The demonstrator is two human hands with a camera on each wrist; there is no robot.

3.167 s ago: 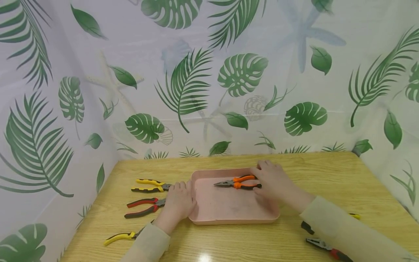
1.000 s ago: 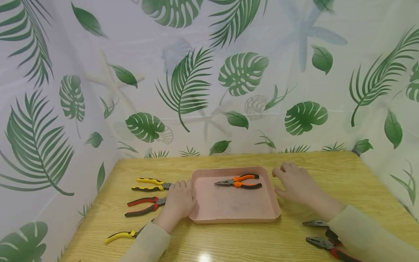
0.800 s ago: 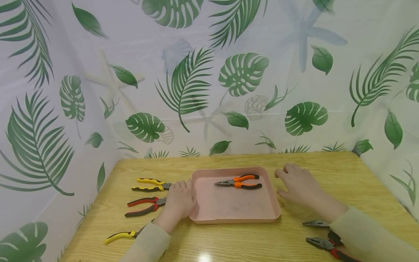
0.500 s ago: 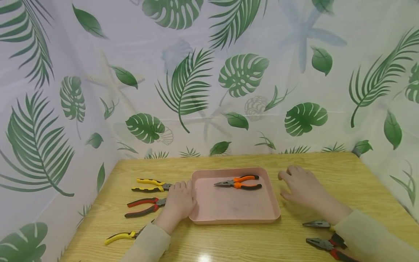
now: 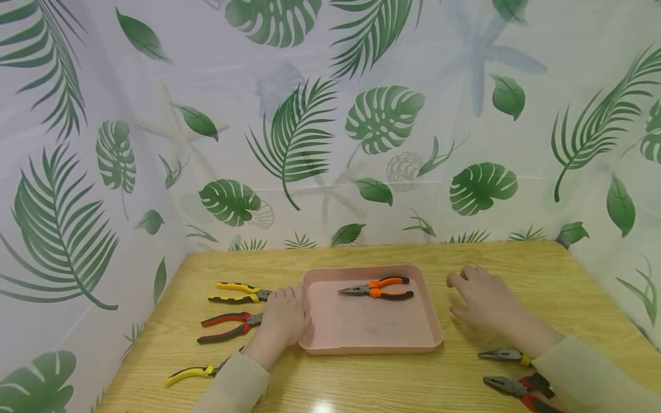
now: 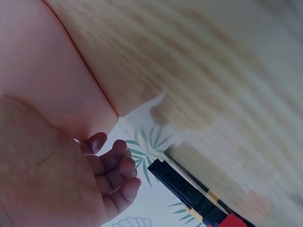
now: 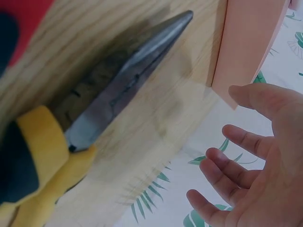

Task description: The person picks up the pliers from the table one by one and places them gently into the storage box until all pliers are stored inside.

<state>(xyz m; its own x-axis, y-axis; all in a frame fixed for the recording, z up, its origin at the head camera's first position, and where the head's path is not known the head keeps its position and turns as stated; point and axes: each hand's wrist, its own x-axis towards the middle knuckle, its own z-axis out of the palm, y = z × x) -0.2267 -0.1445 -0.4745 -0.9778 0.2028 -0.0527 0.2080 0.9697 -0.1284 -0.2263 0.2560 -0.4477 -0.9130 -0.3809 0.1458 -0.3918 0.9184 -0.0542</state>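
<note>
My left hand (image 5: 283, 318) rests against the left rim of a pink tray (image 5: 372, 349). In the left wrist view its fingers (image 6: 116, 177) are loosely bent beside the tray wall, and the thumb is hidden. Inside the tray, toward the back, lie long-nose pliers with orange and black handles (image 5: 382, 288), jaws pointing left. To the right of the tray my right hand (image 5: 488, 301) hovers apart from it, fingers spread and slightly bent, holding nothing. Long-nose pliers with yellow and black handles (image 7: 102, 94) lie on the table below that hand, partly hidden by the sleeve in the head view.
Left of the tray lie yellow-black pliers (image 5: 234, 292), red-black pliers (image 5: 227, 328) and another yellow-handled pair (image 5: 191, 374), partly under the left arm. Red-black pliers (image 5: 521, 390) lie at the front right. A leaf-patterned cloth (image 5: 330, 143) stands behind the wooden table (image 5: 361, 381).
My right hand has let go of the orange-handled pliers in the tray and drawn back to the right, past the rim. The left hand and the tray have stayed in place.
</note>
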